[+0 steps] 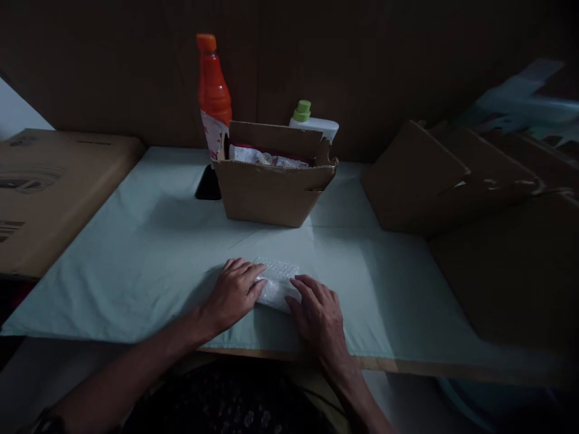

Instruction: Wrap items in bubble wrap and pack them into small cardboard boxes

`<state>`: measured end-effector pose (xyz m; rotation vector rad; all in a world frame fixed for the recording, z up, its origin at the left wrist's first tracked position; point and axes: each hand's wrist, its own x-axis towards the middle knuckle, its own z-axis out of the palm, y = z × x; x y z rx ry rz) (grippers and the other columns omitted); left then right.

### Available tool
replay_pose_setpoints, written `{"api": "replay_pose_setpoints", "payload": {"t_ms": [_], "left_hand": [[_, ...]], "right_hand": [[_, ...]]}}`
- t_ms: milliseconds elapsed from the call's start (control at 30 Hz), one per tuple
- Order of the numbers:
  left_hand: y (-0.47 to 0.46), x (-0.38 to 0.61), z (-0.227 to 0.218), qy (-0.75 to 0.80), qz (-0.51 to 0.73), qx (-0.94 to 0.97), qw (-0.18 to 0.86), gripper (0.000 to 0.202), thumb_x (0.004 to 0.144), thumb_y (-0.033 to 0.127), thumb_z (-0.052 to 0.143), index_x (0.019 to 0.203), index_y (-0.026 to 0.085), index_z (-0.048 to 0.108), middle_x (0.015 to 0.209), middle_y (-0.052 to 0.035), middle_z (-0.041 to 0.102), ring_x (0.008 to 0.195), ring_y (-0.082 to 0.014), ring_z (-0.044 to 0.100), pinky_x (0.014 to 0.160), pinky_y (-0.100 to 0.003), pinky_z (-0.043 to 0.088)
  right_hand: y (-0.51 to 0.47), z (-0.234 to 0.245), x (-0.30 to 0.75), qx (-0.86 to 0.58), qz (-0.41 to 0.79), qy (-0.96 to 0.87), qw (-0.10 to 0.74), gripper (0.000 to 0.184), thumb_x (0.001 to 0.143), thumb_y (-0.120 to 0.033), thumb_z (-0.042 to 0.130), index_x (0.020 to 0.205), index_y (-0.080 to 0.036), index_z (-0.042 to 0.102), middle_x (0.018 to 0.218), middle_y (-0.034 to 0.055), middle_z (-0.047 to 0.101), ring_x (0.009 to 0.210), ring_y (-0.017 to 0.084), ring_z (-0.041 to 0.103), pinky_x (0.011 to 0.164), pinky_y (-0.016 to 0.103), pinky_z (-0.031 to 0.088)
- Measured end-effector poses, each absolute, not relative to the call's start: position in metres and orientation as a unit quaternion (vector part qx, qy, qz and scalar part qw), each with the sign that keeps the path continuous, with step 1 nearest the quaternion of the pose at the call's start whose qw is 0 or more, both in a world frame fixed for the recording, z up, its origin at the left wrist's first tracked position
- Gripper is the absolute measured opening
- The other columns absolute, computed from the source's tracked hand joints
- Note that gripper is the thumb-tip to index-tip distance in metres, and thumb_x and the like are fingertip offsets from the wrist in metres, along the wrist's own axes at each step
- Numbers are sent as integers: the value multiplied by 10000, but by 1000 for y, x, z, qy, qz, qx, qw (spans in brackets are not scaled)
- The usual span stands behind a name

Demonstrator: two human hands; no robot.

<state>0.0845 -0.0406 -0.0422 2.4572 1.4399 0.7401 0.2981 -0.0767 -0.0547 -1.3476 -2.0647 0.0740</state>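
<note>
A small flat piece of bubble wrap [277, 288] lies on the cloth-covered table near its front edge, perhaps folded around something I cannot make out. My left hand [236, 292] grips its left side, with thumb and fingers on the wrap. At the opposite side, my right hand [316, 304] holds the wrap between thumb and fingertips. Beyond both hands stands an open cardboard box [268, 190] with white and red printed packets [266, 158] inside.
Behind the box are an orange bottle [214, 87] and a white bottle with a green cap [314, 123]. A dark phone-like object [208, 184] lies beside it. A large carton [58, 187] is at left; several cardboard boxes [411, 181] line the right. Pale cloth [149, 259] covers the table.
</note>
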Motion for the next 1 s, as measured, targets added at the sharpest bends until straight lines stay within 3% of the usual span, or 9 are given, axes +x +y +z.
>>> {"api": "replay_pose_setpoints", "payload": {"t_ms": [167,267,433,600,667,767,833,900,1000], "left_hand": [[-16,94,-42,539,160,824,71,178,936,240,595,1078,175,680,1002,-89,697,978,-275,625,882,-454,504],[-25,85,-40,545,216,799,130,234,954,263,549,1145,174,652,1062,-99,676,1042,-273,622,940,-475,506],[-64,70,-44,561,384,599,423,514,918,387,563,1375,172,472,1154,-127,642,990,-227,661,836,-395,578],[-86,84,-41,493,449,356,655,861,809,394,682,1527,157,271,1289,-146,606,1213,-262,576,1048,-405,459],[-86,92,-35,487,467,290,679,935,755,393,748,1534,160,286,1196,-103,629,1107,-231,592,999,-346,455],[-84,99,-27,451,468,308,694,979,733,402,793,1550,198,292,1074,-45,631,923,-169,574,862,-273,457],[-83,100,-24,426,442,368,698,969,742,404,791,1555,213,299,1033,-30,627,852,-151,560,789,-256,455],[-78,100,-21,426,397,439,684,903,757,400,770,1536,215,352,1006,-29,628,810,-151,564,738,-255,464],[-59,93,-7,441,357,589,576,716,798,362,735,1454,226,483,1101,-58,656,945,-204,626,856,-306,509]], "right_hand": [[-72,-44,295,-479,-5,-837,265,269,906,-219,619,1175,-214,628,1211,108,691,1082,286,605,880,434,445],[-67,-42,296,-464,16,-853,238,254,906,-165,607,1151,-225,640,1180,83,719,1051,266,623,885,424,437],[-57,-48,298,-487,80,-809,320,176,968,-177,550,1096,-203,667,965,64,764,862,221,671,805,386,477],[-72,-42,292,-463,260,-766,362,206,974,-320,575,1113,-230,699,967,59,758,871,207,684,771,331,545],[-77,-38,294,-463,309,-748,362,248,951,-368,599,1137,-238,702,1129,88,736,1041,235,677,882,361,550],[-79,-32,306,-482,355,-712,366,511,891,-454,649,1355,-245,600,1372,124,627,1234,288,605,996,430,523],[-79,-30,317,-490,415,-690,334,582,874,-511,651,1388,-248,584,1323,121,661,1163,289,649,954,419,552],[-80,-30,328,-505,454,-675,288,486,874,-551,637,1253,-251,690,1179,102,730,1042,283,696,894,396,578],[-83,-31,342,-569,420,-647,283,431,843,-609,644,1066,-261,768,1064,88,764,978,297,710,859,384,589]]}}
